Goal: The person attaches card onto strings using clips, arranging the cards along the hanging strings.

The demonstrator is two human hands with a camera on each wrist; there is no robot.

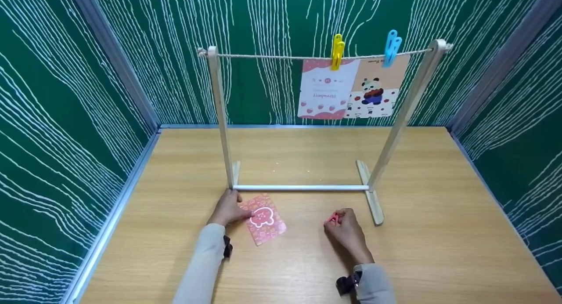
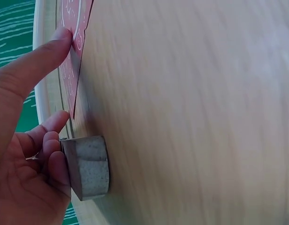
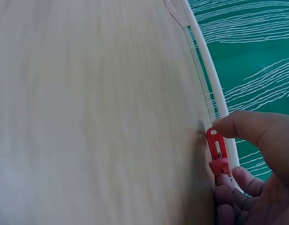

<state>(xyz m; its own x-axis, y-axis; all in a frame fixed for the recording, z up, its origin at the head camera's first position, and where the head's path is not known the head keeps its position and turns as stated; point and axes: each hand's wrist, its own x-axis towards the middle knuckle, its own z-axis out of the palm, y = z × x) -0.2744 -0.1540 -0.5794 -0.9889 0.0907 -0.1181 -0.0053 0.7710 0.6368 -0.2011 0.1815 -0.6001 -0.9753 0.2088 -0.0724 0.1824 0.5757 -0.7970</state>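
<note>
A pink card (image 1: 266, 227) with a white-outlined bear lies on the table. The left hand (image 1: 226, 208) rests its thumb on the card's left part; its forefinger is by a corner. In the left wrist view the thumb stretches over the card (image 2: 77, 51), and the other fingers bend beside the end of a wooden foot (image 2: 90, 166). Low over the table, the right hand (image 1: 350, 233) pinches a red clothespin (image 1: 334, 218). The right wrist view shows that clothespin (image 3: 218, 152) between thumb and fingers.
A wooden stand (image 1: 397, 124) carries a rope (image 1: 263, 56). Two printed cards hang there, under a yellow clothespin (image 1: 337, 52) and a blue clothespin (image 1: 391, 49). A white bar (image 1: 303, 188) joins the stand's feet. Green walls with white lines surround the table (image 1: 290, 273).
</note>
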